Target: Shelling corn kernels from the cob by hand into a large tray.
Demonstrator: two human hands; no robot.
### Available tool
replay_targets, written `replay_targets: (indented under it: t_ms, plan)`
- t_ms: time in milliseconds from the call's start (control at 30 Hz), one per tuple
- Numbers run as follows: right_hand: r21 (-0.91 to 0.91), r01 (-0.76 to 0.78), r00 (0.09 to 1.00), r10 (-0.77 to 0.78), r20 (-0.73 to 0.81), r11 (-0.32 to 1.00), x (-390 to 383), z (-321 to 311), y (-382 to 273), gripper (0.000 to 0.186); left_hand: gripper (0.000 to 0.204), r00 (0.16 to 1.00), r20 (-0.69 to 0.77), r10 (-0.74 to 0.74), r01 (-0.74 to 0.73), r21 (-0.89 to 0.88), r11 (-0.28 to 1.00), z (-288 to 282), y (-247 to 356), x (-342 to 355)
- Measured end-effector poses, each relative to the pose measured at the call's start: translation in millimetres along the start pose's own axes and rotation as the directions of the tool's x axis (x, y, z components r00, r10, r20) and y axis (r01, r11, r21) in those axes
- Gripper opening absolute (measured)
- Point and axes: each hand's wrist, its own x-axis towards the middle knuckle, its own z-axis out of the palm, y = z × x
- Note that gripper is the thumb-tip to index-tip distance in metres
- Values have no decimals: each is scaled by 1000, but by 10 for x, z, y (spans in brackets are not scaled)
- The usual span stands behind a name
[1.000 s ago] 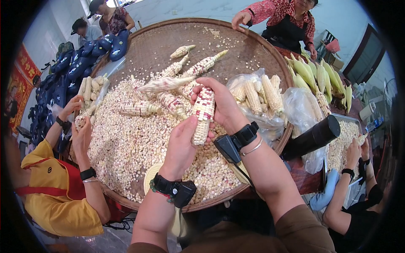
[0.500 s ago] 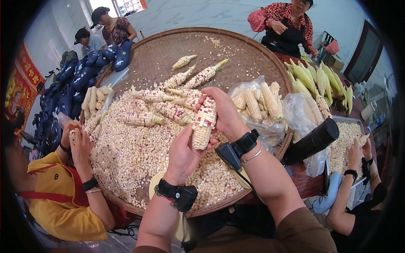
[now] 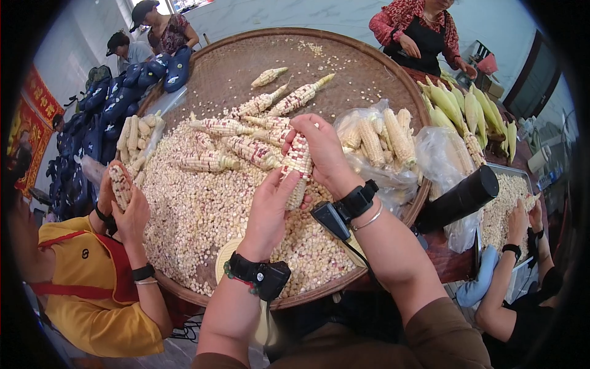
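Note:
Both of my hands grip one corn cob (image 3: pixel 298 161), white with dark red kernels, above the heap of loose kernels. My left hand (image 3: pixel 270 200) is closed round its lower end, thumb lying along it. My right hand (image 3: pixel 322 147) wraps the upper end, its fingers partly hiding the cob. Just beyond lie several speckled corn cobs (image 3: pixel 252 152), partly shelled, on top of the loose kernels (image 3: pixel 190 227). They rest in a wide round woven tray (image 3: pixel 227 61).
A bag of stripped cobs (image 3: pixel 370 141) lies at the tray's right, near a black bottle (image 3: pixel 458 198). Green-husked corn (image 3: pixel 473 111) is piled beyond. At left, a co-worker in yellow (image 3: pixel 92 277) holds another cob (image 3: pixel 120 187); another pair of hands (image 3: pixel 522 218) works at a right-hand tray.
The cob in my hands has turned, hiding the bare patch at its lower end. My left thumb has moved up along it. The left co-worker's cob now shows more clearly.

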Motion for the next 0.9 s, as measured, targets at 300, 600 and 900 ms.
replay_targets:
  t_ms: [300, 600, 900]
  plan:
    - [35, -15, 998, 13, 64, 999, 3, -10, -33, 14, 34, 999, 14, 48, -48, -42, 998, -36, -50, 5]
    - [130, -87, 991, 72, 112, 988, 8, -2, -62, 14, 39, 997, 62, 40, -31, -139, 990, -54, -29, 4]
    - [115, -58, 996, 50, 72, 992, 16, -1, -51, 16, 44, 998, 67, 7, 8, -230, 973, -66, -18, 17]
